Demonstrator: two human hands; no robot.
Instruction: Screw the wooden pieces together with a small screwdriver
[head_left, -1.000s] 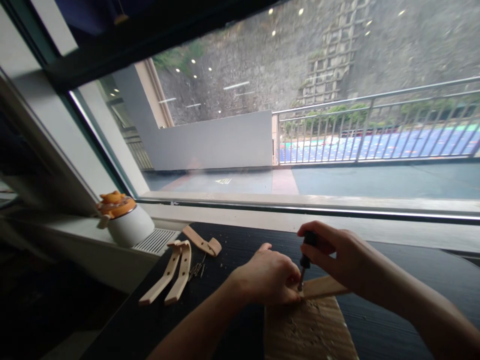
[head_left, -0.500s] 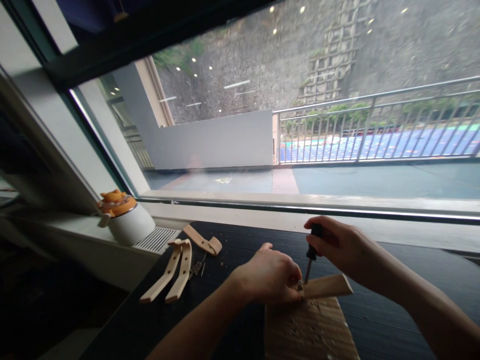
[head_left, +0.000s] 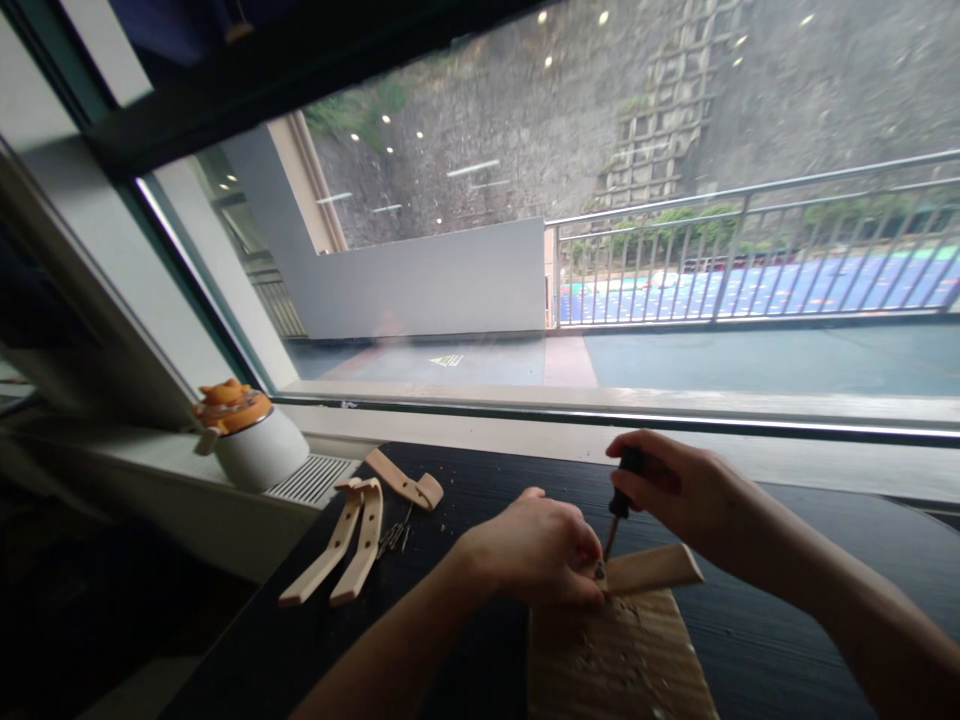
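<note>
My right hand (head_left: 667, 475) is closed around the black handle of a screwdriver (head_left: 631, 468), its shaft pointing down beside my left fingers. My left hand (head_left: 536, 550) grips one end of a pale wooden hook (head_left: 652, 571); the other end sticks out to the right. Under it lies a wooden board (head_left: 611, 660) with a scarred, pitted surface. A small metal bit shows by my left fingertips, too small to name surely. Whether the screwdriver tip touches a screw is hard to make out.
Left of my hands, two wooden hooks (head_left: 366, 545) lie side by side, with another hook (head_left: 409, 482) behind them and several screws (head_left: 394, 535) near. All rest on a dark table (head_left: 465, 485). A white jar with an orange lid (head_left: 259, 440) stands on the sill, beside the window.
The screwdriver's shaft has tilted slightly, its lower end shifting left toward my left fingers. The left hand and the hook stay nearly where they were.
</note>
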